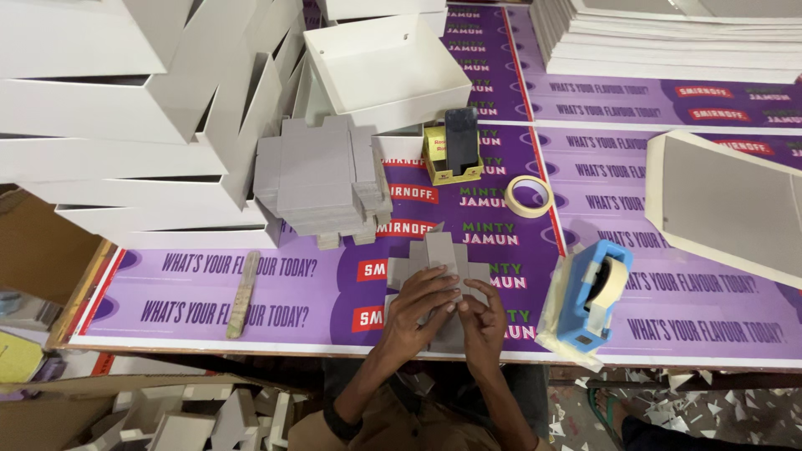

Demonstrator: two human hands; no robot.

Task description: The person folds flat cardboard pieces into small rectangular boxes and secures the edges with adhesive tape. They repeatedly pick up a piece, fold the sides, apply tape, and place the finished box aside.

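While both hands press down at the near edge of the table (251,321), their grip sits on one flat grey cardboard blank (436,259): the left hand (422,305) lies spread over its middle with fingers curled onto the board, and the right hand (484,321) pinches its near right part between narrowed fingers. That cross-shaped blank lies flat on the purple printed sheet covering the table, its flaps not yet raised, so the folding looks barely begun on this piece.

Just right of the hands stands a blue tape dispenser (589,301), and beyond it a loose roll of tape (529,196). Behind the blank, a stack of grey blanks (322,179) waits unfolded, which suggests much is left. To the left rise piles of finished white boxes (125,108), and an open white box (388,71) sits farther back, so a good number appear done. A flat wooden stick (243,294) lies left of the hands, and a small yellow box holding a dark phone (455,150) stands behind.
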